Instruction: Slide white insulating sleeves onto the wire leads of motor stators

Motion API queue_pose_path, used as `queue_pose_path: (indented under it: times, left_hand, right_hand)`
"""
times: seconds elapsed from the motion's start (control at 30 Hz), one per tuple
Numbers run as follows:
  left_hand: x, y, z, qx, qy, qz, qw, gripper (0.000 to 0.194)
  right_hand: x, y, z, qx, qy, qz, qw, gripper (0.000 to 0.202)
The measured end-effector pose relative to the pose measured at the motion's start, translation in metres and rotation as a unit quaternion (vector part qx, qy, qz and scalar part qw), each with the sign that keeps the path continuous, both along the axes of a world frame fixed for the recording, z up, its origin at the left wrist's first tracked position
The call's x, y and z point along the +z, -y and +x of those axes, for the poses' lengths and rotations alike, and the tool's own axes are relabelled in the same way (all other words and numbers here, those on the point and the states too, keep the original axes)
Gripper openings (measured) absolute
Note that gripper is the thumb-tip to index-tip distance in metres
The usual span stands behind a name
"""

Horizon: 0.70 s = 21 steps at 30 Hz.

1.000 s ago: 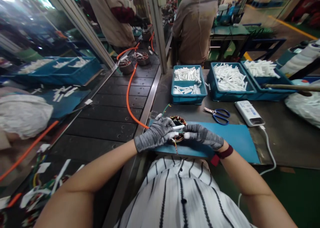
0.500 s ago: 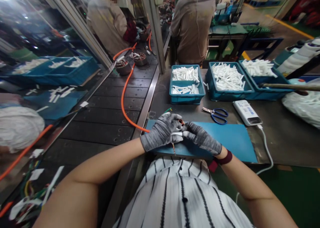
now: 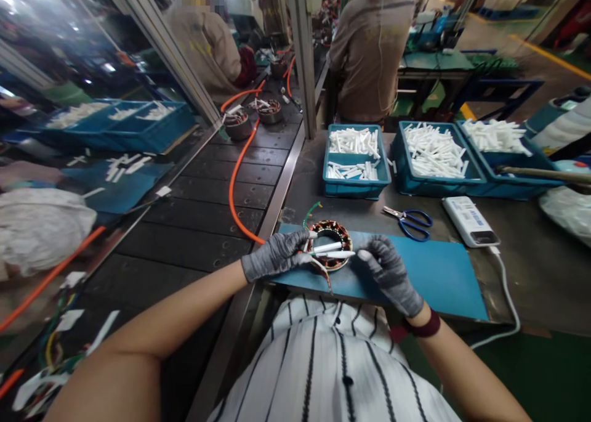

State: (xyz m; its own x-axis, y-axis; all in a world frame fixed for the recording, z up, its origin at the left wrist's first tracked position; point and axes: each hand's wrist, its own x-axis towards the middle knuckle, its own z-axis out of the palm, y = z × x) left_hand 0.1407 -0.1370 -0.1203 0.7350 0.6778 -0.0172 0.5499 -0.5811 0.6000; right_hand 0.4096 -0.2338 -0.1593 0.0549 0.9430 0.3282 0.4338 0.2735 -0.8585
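A ring-shaped motor stator point(image 3: 347, 232) with copper windings lies on the blue mat point(image 3: 438, 268). Two white sleeves point(image 3: 339, 255) stretch across its opening, pointing right. My left hand point(image 3: 279, 254), in a grey glove with pale fingertips, grips the stator's left edge where the sleeves and leads begin. Just right of the sleeve tips is my right hand point(image 3: 391, 274), gloved alike, its fingers curled and thumb against them; whatever they pinch is too small to make out. Coloured leads point(image 3: 327, 273) hang off the near side, and a green wire point(image 3: 311, 211) sticks out behind.
Blue-handled scissors point(image 3: 410, 222) and a white power bank point(image 3: 471, 222) with a cable lie beyond the mat. Blue bins point(image 3: 357, 190) of white tubes stand behind. Left runs a slatted conveyor point(image 3: 198, 225) with an orange hose point(image 3: 232, 182) and other stators point(image 3: 237, 126). Two people work ahead.
My hands have moved apart, left hand leftward and right hand rightward, uncovering the stator and the white sleeves. The camera view has shifted slightly left.
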Motion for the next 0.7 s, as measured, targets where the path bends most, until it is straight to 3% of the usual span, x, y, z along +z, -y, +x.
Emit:
queue_pose_path:
  times: [0.07,0.13,0.23,0.33,0.43,0.53,0.63,0.7]
  left_hand:
    - [-0.007,-0.003,-0.005,-0.009,0.086,-0.061,0.994,0.052]
    - [-0.007,-0.002,-0.008,-0.031,0.142,-0.121,0.982,0.051]
    - [0.006,0.005,-0.007,-0.052,0.147,-0.149,0.976,0.035]
    - [0.019,0.010,-0.002,-0.031,0.128,-0.097,0.987,0.029]
    - [0.020,0.009,0.005,-0.014,0.084,-0.019,0.996,0.034]
    - [0.016,0.008,0.011,-0.015,0.012,0.073,0.997,0.032]
    - [0.015,0.007,0.017,-0.032,-0.060,0.170,0.983,0.034]
    - [0.015,0.004,0.019,-0.037,-0.109,0.209,0.971,0.035]
  right_hand:
    - [-0.007,0.017,-0.010,0.004,-0.055,-0.055,0.997,0.015]
    - [-0.009,0.023,-0.025,0.062,-0.101,-0.105,0.987,0.015]
    - [0.000,0.001,-0.041,0.092,-0.082,-0.093,0.988,0.020]
    - [0.011,-0.043,-0.037,0.132,0.064,-0.008,0.989,0.020]
    - [0.019,-0.067,-0.026,0.125,0.147,0.036,0.981,0.015]
    - [0.029,-0.057,-0.024,0.097,0.103,-0.027,0.990,0.019]
    - [0.038,-0.040,-0.031,0.149,0.076,-0.110,0.980,0.026]
    - [0.041,-0.035,-0.034,0.174,0.098,-0.113,0.973,0.029]
